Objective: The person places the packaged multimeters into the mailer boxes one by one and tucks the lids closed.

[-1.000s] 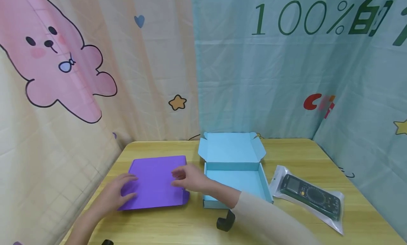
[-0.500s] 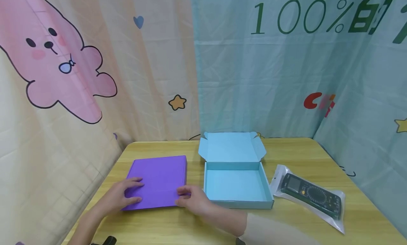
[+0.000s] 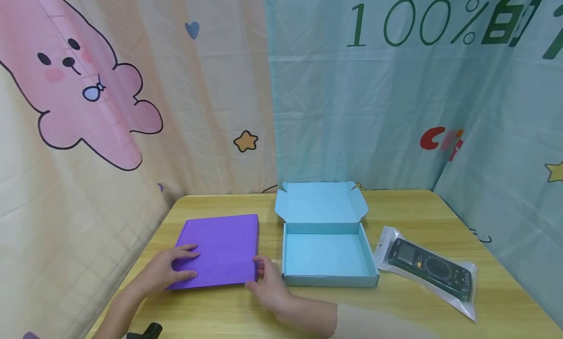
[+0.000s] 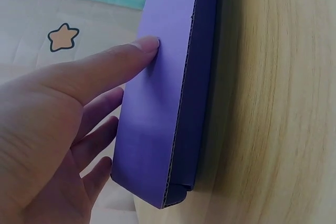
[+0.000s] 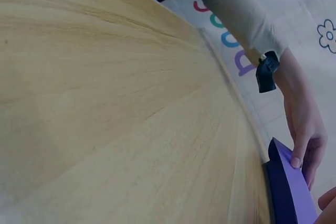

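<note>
Purple box [image 3: 222,248] lying between two hands

Sitting left of centre in the lower half of the head view, the purple box is lying flat on the wooden table [image 3: 211,319], its top panel facing up. The left hand [image 3: 166,269] is resting at its left side, thumb and fingers spreading well apart, their tips touching the top without gripping. In the left wrist view, the thumb is stretching onto the purple panel, beside a bare corrugated edge running down the frame.

The right hand [image 3: 271,286] is meeting the box's near right corner, its fingers bending loosely and its thumb standing a little apart from the forefinger. Whether they are pinching the cardboard, I cannot tell. Only part of this hand is showing at the lower right edge of the right wrist view. A beige sleeve [image 3: 380,322] is covering that arm at the bottom of the head view.

Right of the frame's centre, near the right hand, a light blue box [image 3: 330,281] is standing with its lid raised toward the back. Farther right, a dark multimeter [image 3: 431,270] is lying at a slant inside a clear bag [image 3: 384,246]. Behind the table, a cream curtain [image 3: 215,85] is hanging on the left and a blue-green curtain [image 3: 316,109] on the right.
</note>
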### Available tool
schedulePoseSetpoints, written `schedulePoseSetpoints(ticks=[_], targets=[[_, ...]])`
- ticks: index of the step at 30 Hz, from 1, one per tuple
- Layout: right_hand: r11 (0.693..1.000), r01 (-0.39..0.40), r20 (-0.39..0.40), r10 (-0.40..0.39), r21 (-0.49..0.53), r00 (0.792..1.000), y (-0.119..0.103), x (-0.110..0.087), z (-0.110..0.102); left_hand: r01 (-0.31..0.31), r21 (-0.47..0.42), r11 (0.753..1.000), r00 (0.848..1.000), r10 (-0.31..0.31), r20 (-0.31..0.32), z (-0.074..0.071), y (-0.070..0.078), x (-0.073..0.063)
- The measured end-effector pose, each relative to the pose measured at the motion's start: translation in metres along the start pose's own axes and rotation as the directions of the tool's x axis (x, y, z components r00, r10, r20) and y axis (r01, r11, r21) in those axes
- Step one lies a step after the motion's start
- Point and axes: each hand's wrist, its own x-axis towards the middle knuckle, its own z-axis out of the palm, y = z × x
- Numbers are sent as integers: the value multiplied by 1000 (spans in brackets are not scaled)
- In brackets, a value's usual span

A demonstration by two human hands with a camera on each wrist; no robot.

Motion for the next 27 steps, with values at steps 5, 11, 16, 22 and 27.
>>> schedulePoseSetpoints(ticks=[5,11,16,22,27], targets=[[999,-22,-34,23,38,999,6,4,4,10,-7,1000,1000,-10,8,0,-2,1],[993,-80,-16,82,87,996,11,11,4,15,-16,1000,1000,-14,26,1,0,2],[991,-84,-20,87,101,996,9,11,3,31,-36,999,999,-30,41,0,2,1],[987,-104,-1,105,123,995,7,11,3,46,-48,998,998,-44,45,0,0,1],[984,-132,2,133,119,991,3,11,2,48,-42,998,997,-46,65,-3,-1,3]])
